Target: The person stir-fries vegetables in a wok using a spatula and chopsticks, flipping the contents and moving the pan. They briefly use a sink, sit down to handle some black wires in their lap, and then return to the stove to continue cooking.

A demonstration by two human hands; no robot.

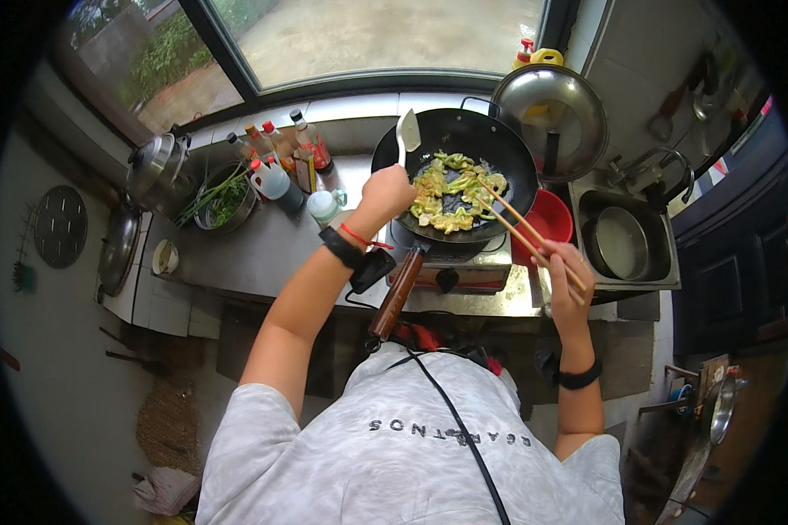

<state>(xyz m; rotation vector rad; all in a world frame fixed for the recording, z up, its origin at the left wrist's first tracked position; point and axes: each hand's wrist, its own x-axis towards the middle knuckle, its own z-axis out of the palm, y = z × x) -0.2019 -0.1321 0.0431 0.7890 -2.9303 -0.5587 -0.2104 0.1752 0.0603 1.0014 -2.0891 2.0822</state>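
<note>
A black wok with a brown wooden handle sits on a stove. Inside it, pieces of green and yellow battered food lie in a rough ring in oil. My left hand is closed round a white spatula, whose blade is raised at the wok's back left rim. My right hand, at the front right of the wok, holds a pair of wooden chopsticks; their tips touch or hang just over the food's right side.
Sauce bottles and a white jar stand left of the wok, beside a metal pot with leafy greens. A large lid leans behind at right. A red basin and a sink holding a pan are at right.
</note>
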